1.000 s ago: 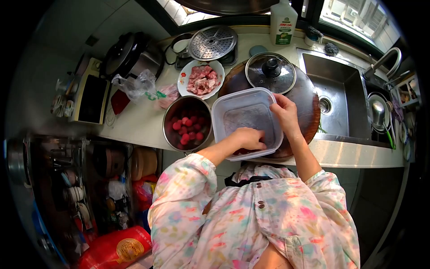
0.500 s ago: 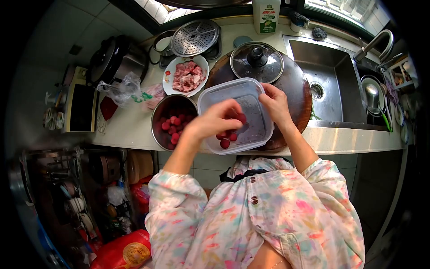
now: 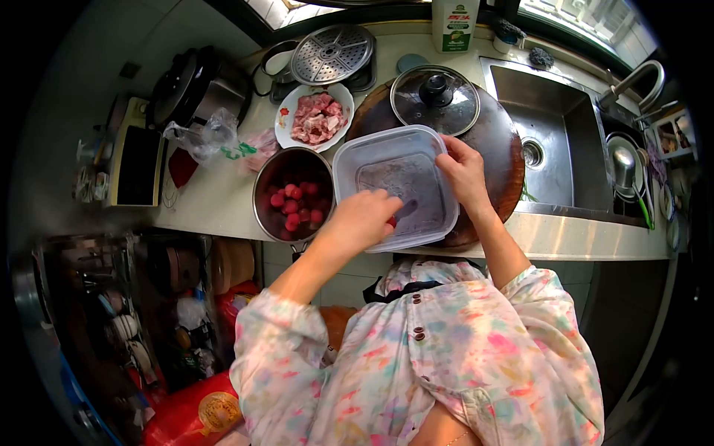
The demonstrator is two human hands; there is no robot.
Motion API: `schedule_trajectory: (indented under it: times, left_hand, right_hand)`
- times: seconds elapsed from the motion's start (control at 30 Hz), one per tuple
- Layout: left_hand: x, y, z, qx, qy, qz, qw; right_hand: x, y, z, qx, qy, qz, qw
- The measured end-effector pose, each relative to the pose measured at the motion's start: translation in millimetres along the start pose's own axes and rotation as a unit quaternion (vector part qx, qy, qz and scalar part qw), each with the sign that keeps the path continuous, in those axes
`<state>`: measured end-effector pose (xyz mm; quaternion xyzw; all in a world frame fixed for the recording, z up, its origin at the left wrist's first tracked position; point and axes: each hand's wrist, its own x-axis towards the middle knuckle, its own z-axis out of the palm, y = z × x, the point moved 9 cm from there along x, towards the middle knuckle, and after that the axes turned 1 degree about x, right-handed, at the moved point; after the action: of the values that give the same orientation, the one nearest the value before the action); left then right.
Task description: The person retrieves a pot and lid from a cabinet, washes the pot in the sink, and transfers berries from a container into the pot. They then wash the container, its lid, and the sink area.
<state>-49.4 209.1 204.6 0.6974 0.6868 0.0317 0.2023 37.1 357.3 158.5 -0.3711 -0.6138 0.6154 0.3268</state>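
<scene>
My right hand [image 3: 462, 172] grips the right rim of a clear plastic container [image 3: 424, 241], thumb over the edge. The container is tilted slightly at the counter's front. Inside it, low on the left, my left hand [image 3: 362, 221] curls over a few red bayberries [image 3: 391, 221]; the palm hides most of them. Just left of the container stands a steel pot [image 3: 258, 195] with many dark red bayberries [image 3: 294, 204] in it.
A round wooden board [image 3: 506, 160] carries a glass lid [image 3: 416, 108]. Behind the pot sits a plate of raw meat [image 3: 316, 119] beside a plastic bag [image 3: 204, 137]. A steel sink [image 3: 558, 167] is at the right, a steamer rack [image 3: 331, 56] at the back.
My left hand has swung lower over the bayberries in the container, covering most of them. The pot shows more fully now. My right hand keeps its hold on the rim.
</scene>
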Motion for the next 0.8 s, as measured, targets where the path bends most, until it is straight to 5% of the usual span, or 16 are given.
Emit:
schedule_trajectory:
  times: [0.1,0.3,0.47,0.63,0.8]
  left_hand:
    - [19.8,-9.1,39.1,0.033,-0.156,-0.111,0.981]
    - [22.4,-19.9,61.0,-0.062,-0.175,-0.084,0.979]
    - [23.4,-23.3,55.4,-0.149,-0.067,-0.093,0.982]
    - [-13.4,-25.5,-56.4,-0.281,0.171,-0.043,0.943]
    - [-88.3,-101.7,-97.6,-0.09,0.316,-0.167,0.93]
  right_hand:
    - [-7.5,-9.5,-1.0,-0.003,0.028,-0.035,0.999]
    - [-10.7,-7.7,0.9,0.051,0.023,-0.015,0.998]
    - [-20.3,-20.9,-1.4,0.038,0.037,-0.052,0.997]
    - [-21.1,-24.5,-9.1,0.012,0.06,-0.074,0.995]
    - [-31.0,-41.5,-20.6,-0.032,0.083,-0.103,0.991]
